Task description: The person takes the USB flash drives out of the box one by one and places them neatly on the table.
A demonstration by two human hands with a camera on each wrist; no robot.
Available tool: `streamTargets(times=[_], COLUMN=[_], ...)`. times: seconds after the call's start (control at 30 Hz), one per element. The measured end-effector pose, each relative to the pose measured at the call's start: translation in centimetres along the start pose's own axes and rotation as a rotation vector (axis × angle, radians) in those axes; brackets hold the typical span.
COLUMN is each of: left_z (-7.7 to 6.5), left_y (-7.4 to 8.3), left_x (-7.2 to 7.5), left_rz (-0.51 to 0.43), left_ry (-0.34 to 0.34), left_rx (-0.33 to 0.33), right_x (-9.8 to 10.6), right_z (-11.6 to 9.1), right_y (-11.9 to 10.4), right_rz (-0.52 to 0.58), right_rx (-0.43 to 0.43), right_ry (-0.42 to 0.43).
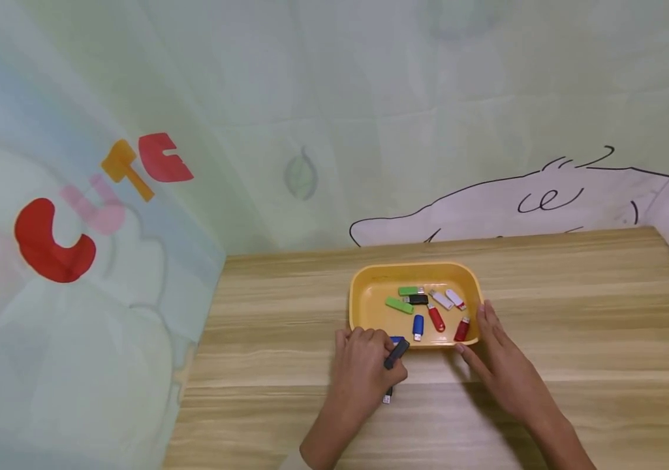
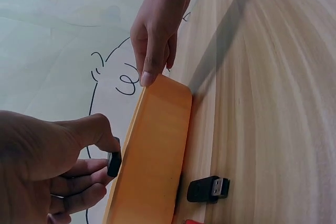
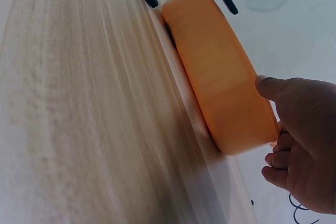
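Observation:
My left hand point(image 1: 363, 365) pinches a black USB flash drive point(image 1: 397, 354) between thumb and fingers, just over the front-left rim of a yellow plastic tray point(image 1: 357, 297). At the tray's front-right corner, my right hand point(image 1: 507, 372) grips the rim, thumb in front and fingers along the side. Inside the tray lie several flash drives: green point(image 1: 399, 305), black point(image 1: 416, 299), white point(image 1: 455, 299), red point(image 1: 436, 318), dark red point(image 1: 461, 329) and blue point(image 1: 418, 327). Another blue one point(image 1: 397, 339) is partly hidden behind my left hand.
On the wooden table point(image 1: 575, 313), in front of the tray, lies another black flash drive point(image 2: 207, 189), mostly covered by my left hand in the head view. A red piece point(image 2: 193, 222) shows beside it. A printed curtain point(image 1: 264, 130) hangs behind the table and along its left.

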State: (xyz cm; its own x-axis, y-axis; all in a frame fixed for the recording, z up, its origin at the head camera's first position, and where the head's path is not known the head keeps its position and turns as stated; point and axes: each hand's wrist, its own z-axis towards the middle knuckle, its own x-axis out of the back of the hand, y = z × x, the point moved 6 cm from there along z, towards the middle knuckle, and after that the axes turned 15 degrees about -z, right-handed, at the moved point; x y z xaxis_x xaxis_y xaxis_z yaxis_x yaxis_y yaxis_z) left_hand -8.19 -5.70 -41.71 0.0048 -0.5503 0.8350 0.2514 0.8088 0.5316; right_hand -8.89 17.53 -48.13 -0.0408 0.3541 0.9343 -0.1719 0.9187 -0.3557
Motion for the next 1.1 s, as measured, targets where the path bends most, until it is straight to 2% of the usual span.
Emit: streamTargets(times=[0.37,0.6,0.77,0.97,1.1], left_z=[-0.9,-1.2,-1.4,-1.9,-2.2], left_y=[0.5,0.3,0.2,-0.1,-0.1], left_x=[-0.9,-1.6,-1.9,-2.4,-2.7], left_rz=[-0.025,-0.052,-0.098,-0.146,-0.162], left_ry=[0.040,0.019,0.026,-0.005,-0.006], left_rx=[0.019,0.118,0.164,0.286,0.319], right_x=[0.1,-0.1,-0.1,-0.1,-0.1], right_z=[0.1,0.1,0.1,0.1,0.0], right_y=[0.1,0.2,0.2,0.1,0.1], right_rz=[0.004,0.011,0.002,0.004,0.008], right_rx=[-0.001,0.007,-0.002,-0.013,-0.015], right_ry=[0.005,0.014,0.013,-0.010,-0.019])
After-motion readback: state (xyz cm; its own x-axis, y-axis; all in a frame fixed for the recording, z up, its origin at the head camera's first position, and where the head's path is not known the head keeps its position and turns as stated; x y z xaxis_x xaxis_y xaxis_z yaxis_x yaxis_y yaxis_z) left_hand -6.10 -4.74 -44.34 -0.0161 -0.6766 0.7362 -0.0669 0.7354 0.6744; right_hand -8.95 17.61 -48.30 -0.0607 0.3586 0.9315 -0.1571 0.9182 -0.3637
